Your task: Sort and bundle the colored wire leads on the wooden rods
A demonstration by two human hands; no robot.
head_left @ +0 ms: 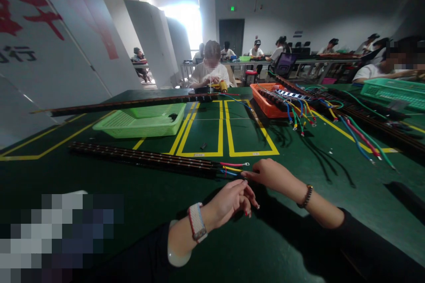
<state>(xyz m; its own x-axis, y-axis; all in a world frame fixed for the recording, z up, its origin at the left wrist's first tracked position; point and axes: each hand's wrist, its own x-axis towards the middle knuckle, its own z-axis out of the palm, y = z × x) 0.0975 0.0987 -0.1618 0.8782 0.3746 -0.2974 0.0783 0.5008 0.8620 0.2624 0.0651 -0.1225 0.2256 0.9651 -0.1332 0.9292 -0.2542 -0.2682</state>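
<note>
A long dark strip assembly of several parallel bars point(142, 158) lies across the green table, with red, yellow and blue wires coming out of its right end. The red wire point(234, 165) ends in a metal ring terminal. My right hand point(274, 176) is closed, its fingertips pinched at the ends of the yellow wire point(232, 169) and the blue wire beside it. Which wire it grips is partly hidden by the fingers. My left hand point(229, 201), wearing a watch, hovers just below the wire ends, fingers loosely bent and apart, with nothing visible in them.
A light green basket point(142, 130) stands behind the strip assembly. An orange basket point(265, 104) holds wired strips at right, near a teal basket point(395, 90). Another long strip point(133, 104) crosses the far side. A co-worker point(210, 68) sits opposite, near a yellow tool point(221, 86).
</note>
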